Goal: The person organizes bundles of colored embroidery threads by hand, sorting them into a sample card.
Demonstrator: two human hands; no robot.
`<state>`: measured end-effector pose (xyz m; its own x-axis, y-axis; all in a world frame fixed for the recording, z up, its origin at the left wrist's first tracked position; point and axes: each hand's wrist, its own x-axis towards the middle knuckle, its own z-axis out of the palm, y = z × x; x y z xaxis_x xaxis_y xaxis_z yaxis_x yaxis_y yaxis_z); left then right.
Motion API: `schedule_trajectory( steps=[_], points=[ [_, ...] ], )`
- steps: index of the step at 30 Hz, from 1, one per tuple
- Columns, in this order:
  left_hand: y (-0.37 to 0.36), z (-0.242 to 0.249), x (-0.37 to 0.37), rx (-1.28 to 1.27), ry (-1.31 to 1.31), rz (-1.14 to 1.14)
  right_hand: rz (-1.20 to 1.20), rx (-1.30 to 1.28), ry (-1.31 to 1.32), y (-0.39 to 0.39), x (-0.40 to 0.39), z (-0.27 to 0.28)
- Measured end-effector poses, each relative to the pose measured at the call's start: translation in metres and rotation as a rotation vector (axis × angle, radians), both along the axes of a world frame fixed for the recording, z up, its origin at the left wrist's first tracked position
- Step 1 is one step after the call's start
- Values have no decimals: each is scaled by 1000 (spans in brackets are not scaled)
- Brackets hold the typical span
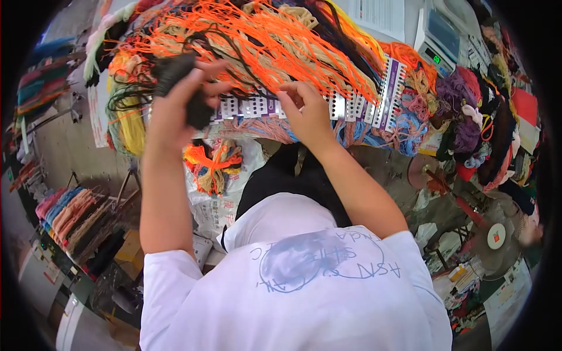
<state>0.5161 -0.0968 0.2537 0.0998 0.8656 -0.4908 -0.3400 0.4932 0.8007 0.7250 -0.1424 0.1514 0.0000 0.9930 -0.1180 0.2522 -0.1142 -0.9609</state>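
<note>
Two hands working: my left grip (175, 99) is closing around a dark yarn bundle (181, 82), my right grip (304, 108) is pinching strands at the punched card (257, 107).

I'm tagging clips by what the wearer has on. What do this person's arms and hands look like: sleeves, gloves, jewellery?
Both arms are bare from the short sleeves down. The white T-shirt has short sleeves and a blurred bluish print with lettering on the front. The left hand and right hand wear no gloves; no rings, watch or wristbands are visible.
</note>
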Motion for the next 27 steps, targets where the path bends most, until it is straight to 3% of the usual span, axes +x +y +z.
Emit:
schedule_trajectory(
  steps=[3,5,13,27],
  points=[
    [-35,24,29,-10,-289,-135,195,126,178,-3,-7,91],
    [-49,41,41,-16,-383,-116,198,79,262,-12,-11,120],
    [-71,60,40,67,-500,-118,231,-285,621,-32,8,159],
    [-85,82,44,125,-379,-70,330,-275,676,-45,15,186]
  ],
)
